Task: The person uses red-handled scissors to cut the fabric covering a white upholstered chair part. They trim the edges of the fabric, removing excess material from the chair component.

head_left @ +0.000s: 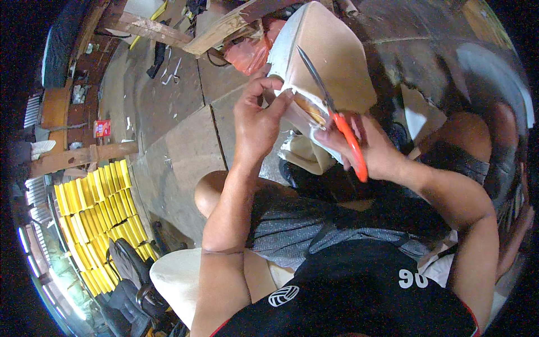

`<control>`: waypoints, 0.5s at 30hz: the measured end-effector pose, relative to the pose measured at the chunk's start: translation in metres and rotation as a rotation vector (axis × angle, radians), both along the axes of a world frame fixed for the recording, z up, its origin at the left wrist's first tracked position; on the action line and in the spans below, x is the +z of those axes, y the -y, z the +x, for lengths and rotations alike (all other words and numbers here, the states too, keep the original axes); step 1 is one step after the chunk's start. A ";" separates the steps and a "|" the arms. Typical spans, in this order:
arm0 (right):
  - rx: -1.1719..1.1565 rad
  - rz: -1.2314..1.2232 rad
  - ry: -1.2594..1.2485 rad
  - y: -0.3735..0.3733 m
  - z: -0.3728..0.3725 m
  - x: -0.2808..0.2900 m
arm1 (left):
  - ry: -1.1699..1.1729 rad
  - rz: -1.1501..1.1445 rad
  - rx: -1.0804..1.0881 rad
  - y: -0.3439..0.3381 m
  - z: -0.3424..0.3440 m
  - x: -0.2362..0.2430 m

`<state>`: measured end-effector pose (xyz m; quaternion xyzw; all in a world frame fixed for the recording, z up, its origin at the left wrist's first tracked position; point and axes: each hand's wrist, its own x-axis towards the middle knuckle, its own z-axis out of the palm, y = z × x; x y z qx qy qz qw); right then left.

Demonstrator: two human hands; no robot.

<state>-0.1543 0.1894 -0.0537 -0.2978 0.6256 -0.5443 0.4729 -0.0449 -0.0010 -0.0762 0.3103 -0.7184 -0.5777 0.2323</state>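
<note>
A large beige padded piece [337, 62], like an upholstered cushion with a seam along it, stands in front of me. My left hand [261, 109] is closed at its near left edge, thumb and fingers pinching the pale fabric [300, 115]. In my right hand [370, 149] are scissors with orange handles [349, 143], their dark blades pointing up and away, lying over the padded piece. The fingers of that hand also touch the near edge of the fabric. Between the hands, a yellowish-brown patch [310, 109] shows in a gap. My right fingertips are partly hidden.
Wooden beams [224, 28] and a red plastic bag [247, 56] lie beyond the padded piece. A loose beige fabric piece [306, 154] hangs below my hands. Yellow folded pieces [101, 208] are stacked in rows at left, near a dark bag [126, 264]. A white rounded cushion [174, 281] is beside my left arm.
</note>
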 end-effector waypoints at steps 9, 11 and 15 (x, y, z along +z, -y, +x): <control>0.182 0.170 0.284 -0.015 0.022 0.006 | -0.027 -0.017 -0.031 -0.002 -0.001 -0.001; 0.166 0.207 0.331 -0.016 0.026 0.004 | 0.007 -0.006 -0.019 -0.002 0.000 0.001; 0.184 0.209 0.326 -0.017 0.026 0.004 | 0.007 -0.069 -0.023 -0.003 -0.002 0.005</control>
